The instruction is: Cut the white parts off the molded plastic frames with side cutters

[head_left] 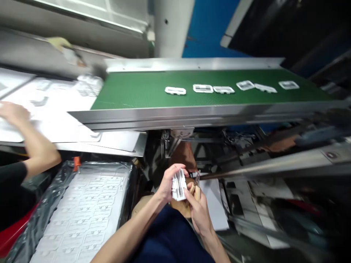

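My left hand is closed around a white molded plastic part, which has dark slots along its middle. It is held upright in front of my lap. My right hand grips a pair of pliers with yellowish handles, their metal jaws pointing up and away from me. The thumb of that hand also rests against the lower right edge of the part. Beyond my hands, several similar white parts lie spread along a green conveyor belt.
To the left, a plastic-lined bin holds a white tray of molded pockets; an orange clip sits on its rim. A co-worker's arm reaches over a white table. At right, a metal rail runs across.
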`<state>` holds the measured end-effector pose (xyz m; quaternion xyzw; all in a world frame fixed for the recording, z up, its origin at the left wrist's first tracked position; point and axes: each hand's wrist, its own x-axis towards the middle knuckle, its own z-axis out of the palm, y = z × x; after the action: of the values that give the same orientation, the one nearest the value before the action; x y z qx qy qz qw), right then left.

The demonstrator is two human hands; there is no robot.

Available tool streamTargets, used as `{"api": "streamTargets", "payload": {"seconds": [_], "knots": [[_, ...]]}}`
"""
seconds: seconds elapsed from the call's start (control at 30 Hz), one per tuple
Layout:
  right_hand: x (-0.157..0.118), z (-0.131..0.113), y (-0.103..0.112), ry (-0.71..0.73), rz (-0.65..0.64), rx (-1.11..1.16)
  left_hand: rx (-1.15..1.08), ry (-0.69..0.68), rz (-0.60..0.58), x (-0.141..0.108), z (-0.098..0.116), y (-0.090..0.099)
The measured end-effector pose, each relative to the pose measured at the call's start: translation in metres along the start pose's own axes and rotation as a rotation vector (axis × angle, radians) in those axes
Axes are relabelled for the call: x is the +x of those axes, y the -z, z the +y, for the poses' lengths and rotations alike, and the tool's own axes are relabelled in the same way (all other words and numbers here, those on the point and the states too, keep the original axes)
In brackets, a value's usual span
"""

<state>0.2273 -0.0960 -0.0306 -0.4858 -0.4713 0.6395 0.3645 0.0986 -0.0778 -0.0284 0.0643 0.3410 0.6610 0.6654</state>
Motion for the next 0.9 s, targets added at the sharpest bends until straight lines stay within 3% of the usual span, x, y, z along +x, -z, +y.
{"api": "streamTargets", "payload": {"seconds": [0.1,0.27,0.33,0.47,0.67,0.77,0.9], "knots": [[0.013,-0.003,-0.016,-0.036,-0.128,-0.002,-0.019,-0.05,0.047,-0.004,0.019,0.01],[0.031,-0.005,-0.059,-0.103,-0.366,-0.09,-0.141,-0.002,0.151,-0.01,0.048,0.045],[0.04,0.0,-0.078,-0.125,-0.381,-0.127,-0.179,-0.02,0.232,-0.011,0.057,0.062],[0.059,0.018,-0.12,-0.121,-0.392,-0.238,-0.243,-0.118,0.52,-0.023,0.062,0.098],[0.077,0.053,-0.187,-0.076,-0.352,-0.478,-0.255,-0.257,0.734,-0.034,0.062,0.146],[0.09,0.066,-0.217,-0.033,-0.422,-0.599,-0.281,-0.343,0.811,-0.029,0.088,0.172],[0.129,0.068,-0.251,-0.026,-0.434,-0.725,-0.154,-0.52,0.886,-0.017,0.158,0.219]]}}
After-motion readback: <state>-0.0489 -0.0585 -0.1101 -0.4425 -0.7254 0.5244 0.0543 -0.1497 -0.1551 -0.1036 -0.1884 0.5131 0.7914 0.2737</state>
